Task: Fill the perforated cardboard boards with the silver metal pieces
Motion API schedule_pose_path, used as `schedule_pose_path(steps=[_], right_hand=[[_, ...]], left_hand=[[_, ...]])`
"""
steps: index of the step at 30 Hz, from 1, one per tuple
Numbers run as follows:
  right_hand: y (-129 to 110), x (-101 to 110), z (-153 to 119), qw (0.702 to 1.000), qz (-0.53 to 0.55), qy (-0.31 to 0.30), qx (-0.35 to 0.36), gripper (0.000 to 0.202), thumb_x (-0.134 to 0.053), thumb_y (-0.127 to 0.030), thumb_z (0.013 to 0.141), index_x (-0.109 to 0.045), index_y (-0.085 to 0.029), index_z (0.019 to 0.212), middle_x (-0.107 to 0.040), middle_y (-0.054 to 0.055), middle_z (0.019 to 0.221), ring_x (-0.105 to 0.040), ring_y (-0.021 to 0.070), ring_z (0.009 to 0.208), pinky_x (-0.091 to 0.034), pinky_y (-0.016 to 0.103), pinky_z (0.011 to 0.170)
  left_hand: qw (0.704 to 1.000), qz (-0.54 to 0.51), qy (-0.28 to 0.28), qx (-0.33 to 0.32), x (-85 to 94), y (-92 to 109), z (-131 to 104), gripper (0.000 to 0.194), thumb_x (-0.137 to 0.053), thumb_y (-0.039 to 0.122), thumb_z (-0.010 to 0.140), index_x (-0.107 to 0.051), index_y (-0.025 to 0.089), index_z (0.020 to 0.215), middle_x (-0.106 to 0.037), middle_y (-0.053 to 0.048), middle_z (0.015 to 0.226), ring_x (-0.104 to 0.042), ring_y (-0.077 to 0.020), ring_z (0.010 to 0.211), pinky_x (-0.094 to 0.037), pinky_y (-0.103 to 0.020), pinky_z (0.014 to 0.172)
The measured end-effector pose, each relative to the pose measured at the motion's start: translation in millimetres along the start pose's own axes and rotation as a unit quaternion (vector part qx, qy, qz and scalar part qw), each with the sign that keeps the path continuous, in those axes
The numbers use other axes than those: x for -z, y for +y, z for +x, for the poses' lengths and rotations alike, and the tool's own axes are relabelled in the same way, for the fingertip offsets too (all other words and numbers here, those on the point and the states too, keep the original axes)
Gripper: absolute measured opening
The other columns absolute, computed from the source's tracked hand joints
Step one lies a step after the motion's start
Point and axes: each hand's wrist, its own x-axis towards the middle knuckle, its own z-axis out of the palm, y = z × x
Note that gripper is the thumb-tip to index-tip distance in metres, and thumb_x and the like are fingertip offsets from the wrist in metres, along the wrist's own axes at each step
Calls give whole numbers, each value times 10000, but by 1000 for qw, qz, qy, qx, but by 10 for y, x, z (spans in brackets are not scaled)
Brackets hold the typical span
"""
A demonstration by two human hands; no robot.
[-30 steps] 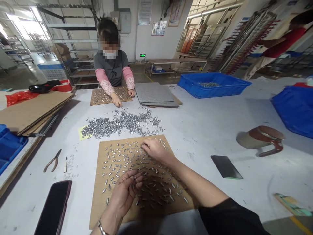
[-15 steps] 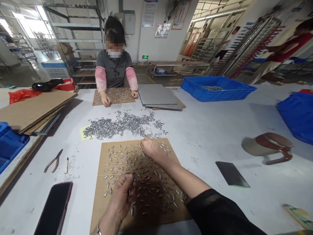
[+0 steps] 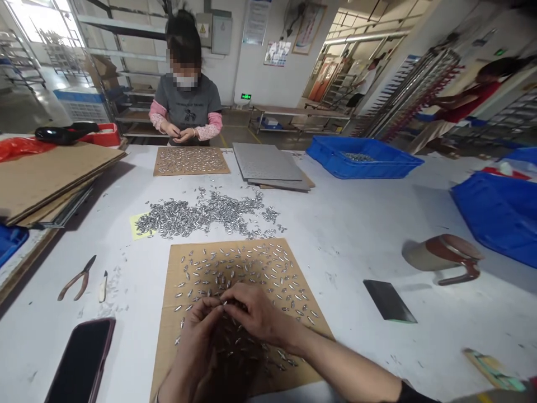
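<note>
My left hand (image 3: 200, 323) and my right hand (image 3: 257, 313) meet above a brown cardboard sheet (image 3: 165, 313), fingertips pinched together. A small silvery metal piece (image 3: 225, 303) shows between them, mostly covered by the fingers. Spread over the cardboard lie many similar spindle-shaped metal pieces (image 3: 274, 274), set apart from one another. Beyond the sheet's far edge is a loose heap of the same pieces (image 3: 222, 211), partly over a yellow paper (image 3: 136, 228). My hands and their shadow hide the middle of the sheet.
On the left lie pliers (image 3: 78, 280), a small knife (image 3: 103, 286) and a phone (image 3: 81, 361). At right are a dark flat plate (image 3: 389, 301), a brown mug (image 3: 444, 254) and a blue bin (image 3: 361, 158). A co-worker (image 3: 188, 103) stands opposite, behind another filled cardboard (image 3: 191, 161).
My right hand has come back from the sheet's far edge to meet my left hand. The co-worker has lifted both hands off their cardboard and brought them together. The view has shifted slightly.
</note>
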Motion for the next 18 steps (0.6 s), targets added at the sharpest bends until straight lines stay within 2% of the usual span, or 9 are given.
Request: schedule_pose_path(steps=[3,7,9,11,14,18], right_hand=[[-21,-61,-24,998,39,14,-42,105,-643,-245,928,-741,-212,945,-758,30,902,-689,172,853,-512,286,794],[196,129,165,991,43,18,-124,108,-666,-243,880,-766,-216,915,-771,24,891,-702,179,822,-532,299,765],[375,270,330,983,1,42,-177,178,-609,-265,911,-773,-200,935,-768,40,866,-694,185,762,-538,312,720],[558,382,514,972,-46,68,-219,226,-559,-255,934,-770,-174,955,-752,47,805,-673,181,698,-526,306,678],[764,435,776,968,-111,65,-217,191,-575,-189,918,-761,-162,945,-757,52,837,-683,179,768,-507,289,738],[872,361,1013,965,-206,1,-164,197,-567,-138,938,-760,-172,958,-762,73,996,-675,192,966,-463,284,877]], left_hand=[[1000,-6,1,1,-24,-17,-24,359,-958,312,576,-684,169,760,-686,13,681,-600,-114,588,-461,-217,575],[999,-50,21,8,16,-31,26,348,-924,319,631,-710,172,863,-706,2,744,-580,-96,579,-452,-205,546],[996,-81,35,-10,52,-25,64,299,-887,259,663,-716,170,891,-735,-27,847,-641,-118,679,-498,-210,601],[994,-98,38,-32,83,-11,93,233,-837,184,695,-722,155,895,-748,-68,960,-703,-166,855,-553,-234,725],[994,-94,30,-38,109,8,109,182,-774,111,752,-718,133,924,-742,-112,1074,-718,-212,1015,-575,-275,856],[995,-86,42,-25,110,-10,116,189,-784,96,791,-675,146,938,-748,-123,1089,-729,-212,1017,-590,-268,819]])
